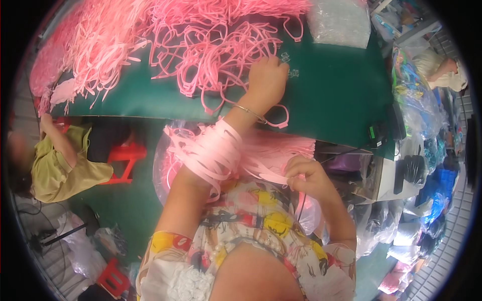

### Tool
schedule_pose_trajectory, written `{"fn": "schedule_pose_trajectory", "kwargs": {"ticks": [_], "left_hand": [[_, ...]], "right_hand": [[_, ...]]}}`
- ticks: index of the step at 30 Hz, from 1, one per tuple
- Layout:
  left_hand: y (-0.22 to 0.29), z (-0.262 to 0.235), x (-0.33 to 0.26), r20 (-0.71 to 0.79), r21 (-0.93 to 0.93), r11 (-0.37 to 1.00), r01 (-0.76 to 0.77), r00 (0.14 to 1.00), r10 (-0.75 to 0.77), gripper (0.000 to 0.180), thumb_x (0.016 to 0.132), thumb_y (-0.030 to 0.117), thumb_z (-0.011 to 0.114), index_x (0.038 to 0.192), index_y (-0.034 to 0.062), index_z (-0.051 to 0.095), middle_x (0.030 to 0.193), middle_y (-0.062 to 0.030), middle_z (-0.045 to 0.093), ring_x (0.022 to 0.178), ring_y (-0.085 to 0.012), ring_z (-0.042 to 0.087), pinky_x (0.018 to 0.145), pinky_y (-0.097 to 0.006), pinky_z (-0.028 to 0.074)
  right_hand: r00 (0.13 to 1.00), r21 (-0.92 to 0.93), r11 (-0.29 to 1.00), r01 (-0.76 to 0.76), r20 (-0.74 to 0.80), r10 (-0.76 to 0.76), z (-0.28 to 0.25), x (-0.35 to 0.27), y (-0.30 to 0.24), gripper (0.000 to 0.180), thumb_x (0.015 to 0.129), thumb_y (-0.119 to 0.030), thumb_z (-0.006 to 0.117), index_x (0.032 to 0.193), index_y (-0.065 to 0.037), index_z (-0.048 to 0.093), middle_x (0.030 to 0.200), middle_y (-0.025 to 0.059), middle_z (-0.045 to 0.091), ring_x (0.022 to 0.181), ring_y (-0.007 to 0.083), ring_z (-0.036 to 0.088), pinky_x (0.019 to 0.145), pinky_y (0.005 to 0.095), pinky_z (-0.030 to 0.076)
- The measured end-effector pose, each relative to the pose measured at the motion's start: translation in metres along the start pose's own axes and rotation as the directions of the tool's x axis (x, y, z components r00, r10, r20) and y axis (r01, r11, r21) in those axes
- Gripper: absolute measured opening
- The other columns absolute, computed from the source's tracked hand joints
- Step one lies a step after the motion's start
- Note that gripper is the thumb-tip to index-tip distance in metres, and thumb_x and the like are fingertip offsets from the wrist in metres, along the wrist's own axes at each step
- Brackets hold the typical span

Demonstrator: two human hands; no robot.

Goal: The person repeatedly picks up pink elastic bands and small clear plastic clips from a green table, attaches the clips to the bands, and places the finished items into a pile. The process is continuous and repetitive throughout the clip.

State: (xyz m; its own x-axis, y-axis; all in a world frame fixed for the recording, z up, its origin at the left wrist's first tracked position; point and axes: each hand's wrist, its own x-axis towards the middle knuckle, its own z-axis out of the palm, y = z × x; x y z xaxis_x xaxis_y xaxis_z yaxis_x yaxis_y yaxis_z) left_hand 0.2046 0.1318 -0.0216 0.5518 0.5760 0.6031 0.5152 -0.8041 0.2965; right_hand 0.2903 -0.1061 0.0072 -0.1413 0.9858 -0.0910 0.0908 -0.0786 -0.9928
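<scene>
My left hand [267,80] reaches forward onto the green table mat [331,95]. Its bent fingers rest at the edge of a tangled heap of pink plastic loops [216,45]; what they grip is hidden. Several pink strips [216,150] hang wrapped round that forearm, just below a thin bracelet [249,111]. Close to my body, my right hand [307,176] pinches the end of a pink strip [271,175]. Under both arms lies a clear bag of more pink strips [281,148]. Small clear pieces [291,65] lie on the mat by my left fingertips.
A clear bag of small parts [339,22] sits at the table's far edge. A person in a yellow-green shirt [60,170] sits at the left by a red stool [125,158]. Another person's arm [444,70] shows at the upper right. Bags and blue items [427,165] crowd the right side.
</scene>
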Motion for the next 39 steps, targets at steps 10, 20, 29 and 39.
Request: {"fn": "schedule_pose_trajectory", "kwargs": {"ticks": [10, 20, 29, 39], "left_hand": [[-0.003, 0.005, -0.005, 0.102, -0.063, 0.997, -0.033, 0.994, 0.039, 0.005, 0.073, 0.010, 0.065, 0.075, 0.0072, 0.068, 0.074, -0.0098, 0.059, 0.076, -0.0302, 0.060, 0.067, -0.041, 0.046], [-0.001, -0.009, -0.007, 0.155, -0.196, 0.981, 0.010, 0.988, 0.021, 0.013, 0.073, 0.009, 0.067, 0.084, 0.0046, 0.065, 0.079, -0.0119, 0.061, 0.079, -0.0325, 0.060, 0.069, -0.043, 0.048], [0.005, 0.018, -0.002, 0.119, -0.096, 0.995, -0.032, 0.992, 0.044, 0.015, 0.071, 0.015, 0.070, 0.084, 0.0064, 0.067, 0.082, -0.0106, 0.060, 0.080, -0.0306, 0.060, 0.069, -0.043, 0.046], [0.031, -0.041, -0.002, 0.441, -0.657, 0.602, 0.454, 0.879, -0.181, 0.012, 0.081, 0.010, 0.068, 0.088, 0.0019, 0.064, 0.089, -0.0041, 0.065, 0.080, -0.0146, 0.061, 0.068, -0.027, 0.047]], "right_hand": [[1.000, -0.026, 1.000, 0.011, -0.008, -0.011, -0.006, 0.001, -0.003, 0.003, 0.072, -0.001, 0.067, 0.075, -0.002, 0.066, 0.076, 0.0039, 0.059, 0.078, 0.0158, 0.054, 0.069, 0.0285, 0.042], [1.000, -0.056, 0.998, 0.018, 0.020, -0.017, -0.004, 0.004, -0.008, 0.007, 0.070, 0.000, 0.067, 0.078, -0.002, 0.066, 0.079, 0.0049, 0.058, 0.084, 0.0187, 0.054, 0.075, 0.0320, 0.042], [0.999, -0.083, 0.996, 0.037, 0.006, -0.036, 0.000, 0.006, -0.008, 0.004, 0.070, -0.004, 0.067, 0.074, -0.003, 0.065, 0.076, 0.0045, 0.058, 0.078, 0.0180, 0.053, 0.072, 0.0316, 0.041], [0.997, -0.114, 0.991, 0.076, 0.012, -0.076, 0.001, 0.003, -0.013, 0.004, 0.070, -0.004, 0.066, 0.073, -0.004, 0.064, 0.074, 0.0033, 0.058, 0.075, 0.0179, 0.053, 0.072, 0.0319, 0.041]]}}
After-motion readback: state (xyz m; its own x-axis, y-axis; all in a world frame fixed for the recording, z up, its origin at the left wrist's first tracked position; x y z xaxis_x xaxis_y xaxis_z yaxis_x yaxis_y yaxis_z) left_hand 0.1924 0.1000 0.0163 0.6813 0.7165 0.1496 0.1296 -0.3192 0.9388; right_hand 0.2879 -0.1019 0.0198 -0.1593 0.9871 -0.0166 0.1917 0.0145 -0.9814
